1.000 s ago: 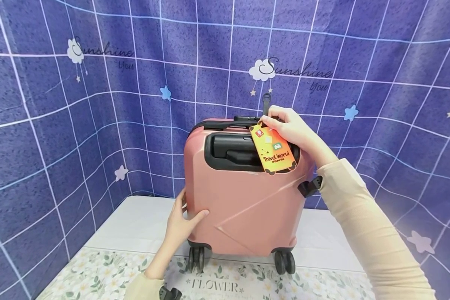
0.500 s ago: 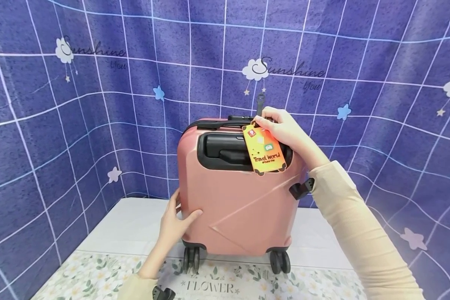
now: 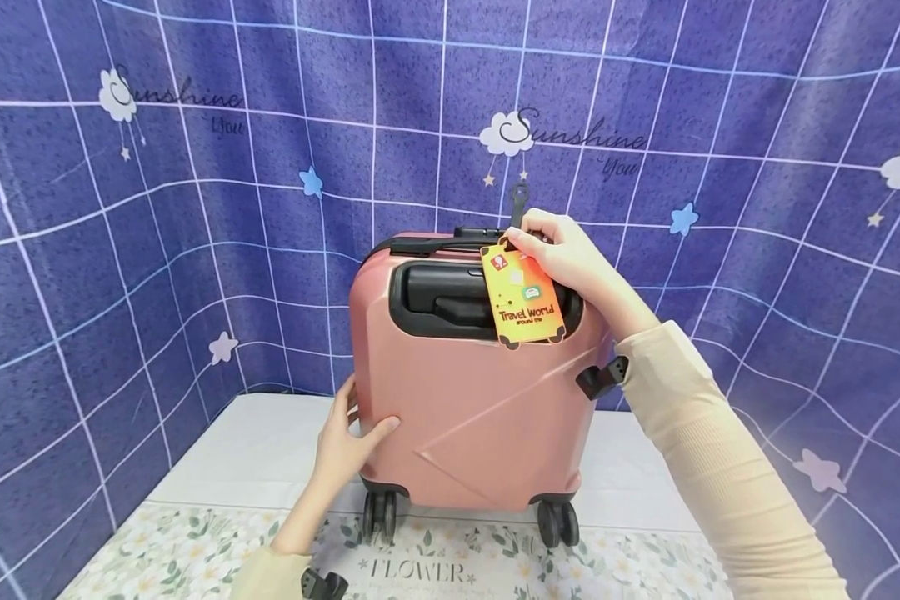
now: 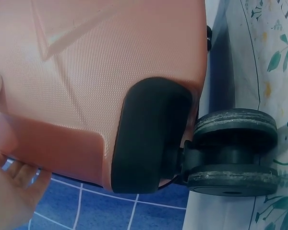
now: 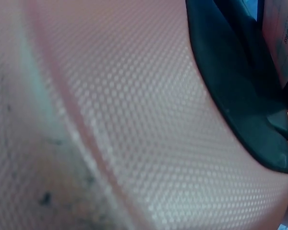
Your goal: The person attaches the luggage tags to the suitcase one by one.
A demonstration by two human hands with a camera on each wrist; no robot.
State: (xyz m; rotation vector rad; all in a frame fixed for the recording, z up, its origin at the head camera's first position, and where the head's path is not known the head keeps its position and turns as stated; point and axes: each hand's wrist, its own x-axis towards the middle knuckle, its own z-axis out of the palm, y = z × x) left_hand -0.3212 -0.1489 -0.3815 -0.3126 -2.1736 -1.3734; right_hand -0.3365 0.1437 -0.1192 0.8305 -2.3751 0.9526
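A pink hard-shell suitcase (image 3: 472,408) stands upright on its black wheels. My left hand (image 3: 343,442) grips its lower left side, thumb on the front face and fingers round the edge; the left wrist view shows that hand (image 4: 14,191) beside a wheel (image 4: 235,153). At the top right, my right hand (image 3: 570,254) pinches the upper end of an orange "Travel World" tag (image 3: 525,296), which hangs over the black handle recess (image 3: 442,300). A dark strap (image 3: 520,202) sticks up above the fingers. The right wrist view is mostly filled by the suitcase shell (image 5: 134,105).
Behind and at both sides hangs a blue grid-patterned curtain (image 3: 390,108) with clouds and stars. The suitcase's base is over a white surface (image 3: 270,450) and a floral mat (image 3: 195,550) with "FLOWER" printed on it.
The suitcase and both hands appear slightly further left in the head view, as does the backdrop. Both hands keep their hold, and the tag hangs a little more upright.
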